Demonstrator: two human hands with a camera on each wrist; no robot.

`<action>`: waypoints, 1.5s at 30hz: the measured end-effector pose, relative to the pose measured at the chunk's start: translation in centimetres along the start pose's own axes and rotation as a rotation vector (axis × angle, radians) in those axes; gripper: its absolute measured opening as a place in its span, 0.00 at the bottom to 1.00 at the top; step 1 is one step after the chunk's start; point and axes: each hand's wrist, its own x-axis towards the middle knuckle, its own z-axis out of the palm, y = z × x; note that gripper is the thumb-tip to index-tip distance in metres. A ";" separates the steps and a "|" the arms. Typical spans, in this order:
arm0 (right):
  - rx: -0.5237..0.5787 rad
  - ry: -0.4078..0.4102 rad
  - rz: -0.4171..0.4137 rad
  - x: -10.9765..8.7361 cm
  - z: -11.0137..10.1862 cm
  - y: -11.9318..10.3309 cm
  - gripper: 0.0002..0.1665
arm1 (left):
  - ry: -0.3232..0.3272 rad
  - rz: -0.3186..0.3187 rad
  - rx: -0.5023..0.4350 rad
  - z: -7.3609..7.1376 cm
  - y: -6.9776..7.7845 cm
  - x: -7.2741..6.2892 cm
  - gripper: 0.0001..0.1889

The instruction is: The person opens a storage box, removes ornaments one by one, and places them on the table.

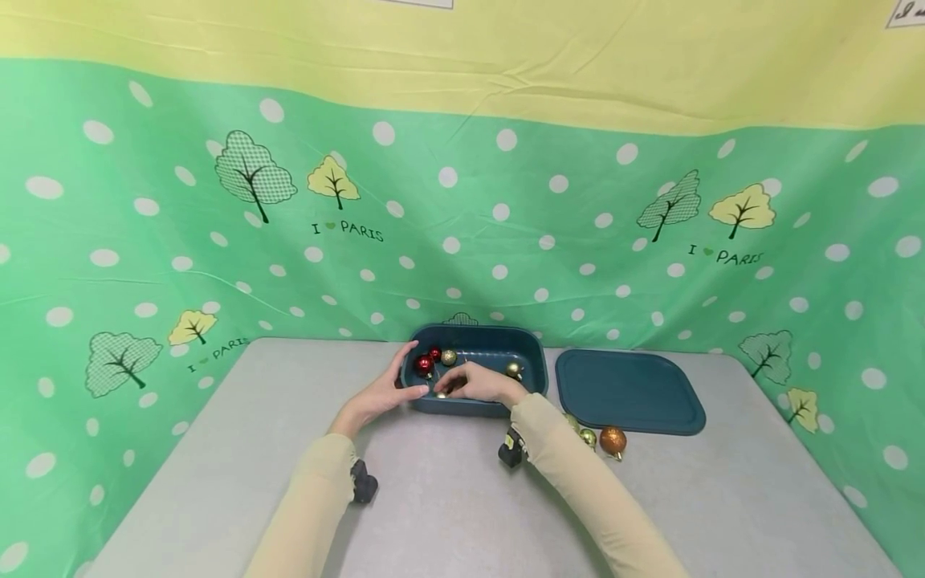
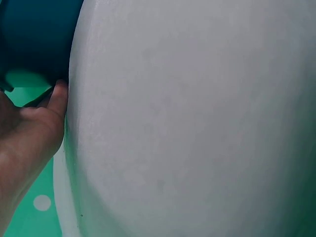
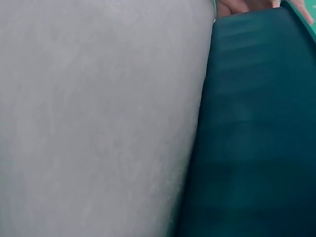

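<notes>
A dark blue box [image 1: 462,407] stands near the back of the table. My left hand [image 1: 379,395] rests against its left end, fingers straight along the outside and thumb at the front rim. My right hand [image 1: 480,384] reaches over the front wall, its fingertips pinching a small gold Christmas ball [image 1: 441,395] low in the left part of the box; the fingers partly cover it. Also inside lie a larger red ball [image 1: 424,366], a smaller red ball [image 1: 435,353], a glittery gold ball [image 1: 449,358] and, on the right, a shiny gold ball [image 1: 514,369].
Right of the box, its blue lid [image 1: 629,389] lies flat on the grey table [image 1: 433,498]. An orange ball [image 1: 613,439] and a shiny yellow-green ball [image 1: 588,438] sit before the lid, beside another greenish ball [image 1: 571,421] partly behind the right sleeve. A green dotted cloth [image 1: 499,241] hangs behind.
</notes>
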 end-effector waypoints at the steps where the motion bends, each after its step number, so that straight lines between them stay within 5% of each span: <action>1: -0.005 0.005 0.003 0.0 0.0 0.0 0.14 | 0.001 0.000 -0.002 0.0 0.0 0.0 0.49; 8: 0.019 0.078 0.023 0.0 0.0 -0.3 0.12 | 0.002 -0.005 0.005 0.1 0.1 0.0 0.49; 17: 0.132 0.162 -0.019 -0.4 -0.1 -0.8 0.17 | 0.030 0.002 0.022 -0.3 -2.7 1.3 0.50; 29: 0.242 0.279 -0.021 -2.2 -0.8 -1.6 0.18 | 0.060 -0.006 0.019 0.0 -3.0 1.3 0.48; 35: 0.228 0.293 -0.022 -3.8 -1.3 -2.0 0.18 | 0.047 -0.008 0.010 -0.2 -2.5 1.2 0.49; 45: 0.212 0.316 -0.062 -6.5 -2.1 -2.3 0.19 | 0.020 -0.014 0.018 0.3 0.4 -0.4 0.48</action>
